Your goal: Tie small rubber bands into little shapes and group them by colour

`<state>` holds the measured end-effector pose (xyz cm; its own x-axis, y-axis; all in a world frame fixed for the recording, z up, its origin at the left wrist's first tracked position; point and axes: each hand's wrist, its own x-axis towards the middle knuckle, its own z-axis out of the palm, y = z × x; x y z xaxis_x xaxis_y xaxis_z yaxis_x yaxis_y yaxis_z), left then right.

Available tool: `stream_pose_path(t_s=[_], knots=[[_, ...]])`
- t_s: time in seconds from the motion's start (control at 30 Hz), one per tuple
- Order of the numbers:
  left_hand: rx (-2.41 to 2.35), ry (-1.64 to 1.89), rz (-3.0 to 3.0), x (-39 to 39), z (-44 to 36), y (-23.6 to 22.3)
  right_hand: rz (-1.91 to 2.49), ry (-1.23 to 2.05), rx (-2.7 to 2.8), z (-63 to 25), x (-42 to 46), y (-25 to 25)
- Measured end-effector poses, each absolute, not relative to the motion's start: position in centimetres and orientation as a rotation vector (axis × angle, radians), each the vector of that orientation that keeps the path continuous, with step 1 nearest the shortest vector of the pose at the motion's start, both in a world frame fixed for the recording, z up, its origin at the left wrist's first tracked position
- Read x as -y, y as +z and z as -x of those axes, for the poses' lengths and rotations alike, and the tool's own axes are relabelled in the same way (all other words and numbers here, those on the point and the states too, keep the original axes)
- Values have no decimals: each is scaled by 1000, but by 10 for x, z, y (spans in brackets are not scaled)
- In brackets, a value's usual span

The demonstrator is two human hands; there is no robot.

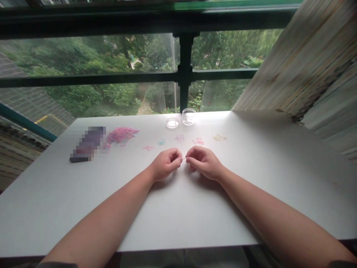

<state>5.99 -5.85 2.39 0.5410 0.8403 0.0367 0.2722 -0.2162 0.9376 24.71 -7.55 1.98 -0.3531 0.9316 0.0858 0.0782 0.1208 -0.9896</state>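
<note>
White tabletop (156,227) below two bare forearms, converging from the lower corners toward the middle. Left forearm (111,212) on a diagonal up and to the right; right forearm (267,201) on the mirrored diagonal. Left hand (166,164) with fingers curled inward, thumb against the index finger in a narrow pinch on one end of a thin pale strand (184,159). Right hand (205,163) likewise curled, thumb and index finger closed on the other end. Strand short and nearly level, bridging the small gap between the facing fingertips; too fine for its full shape to be told. Soft shadows under both hands; contact with the surface not possible to tell.

Beyond the hands, from left to right: pink cluster (148,148), teal cluster (161,142), lilac cluster (179,139), separate pink loops (199,142) and, farther right, pale yellow cluster (220,137). Toward the window, clear lid (172,124) just beside a clear round container (189,117). At left, large mixed heap (121,135), mostly pink, next to a dark pixelated object (88,143).
</note>
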Motion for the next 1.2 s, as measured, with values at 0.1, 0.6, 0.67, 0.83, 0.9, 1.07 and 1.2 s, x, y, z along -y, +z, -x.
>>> stream_pose_path(t_s=[0.1, 0.6, 0.67, 0.83, 0.9, 1.07, 1.2], knots=[[-932, 704, -1762, 59, -60, 24, 1020, 1327, 1589, -247, 76, 22], [-1077, 914, -2017, 70, -66, 28, 1141, 1083, 1764, -247, 79, 18], [-1074, 912, -2059, 70, -65, 29, 1165, 1035, 1803, -248, 80, 19], [-1058, 907, -2124, 70, -65, 30, 1179, 994, 1837, -248, 81, 20], [-1067, 905, -2110, 70, -65, 31, 1178, 995, 1834, -247, 82, 21], [-1061, 910, -2015, 71, -66, 30, 1132, 1064, 1770, -247, 82, 21], [-1053, 919, -1958, 70, -65, 27, 1075, 1137, 1705, -247, 82, 21]])
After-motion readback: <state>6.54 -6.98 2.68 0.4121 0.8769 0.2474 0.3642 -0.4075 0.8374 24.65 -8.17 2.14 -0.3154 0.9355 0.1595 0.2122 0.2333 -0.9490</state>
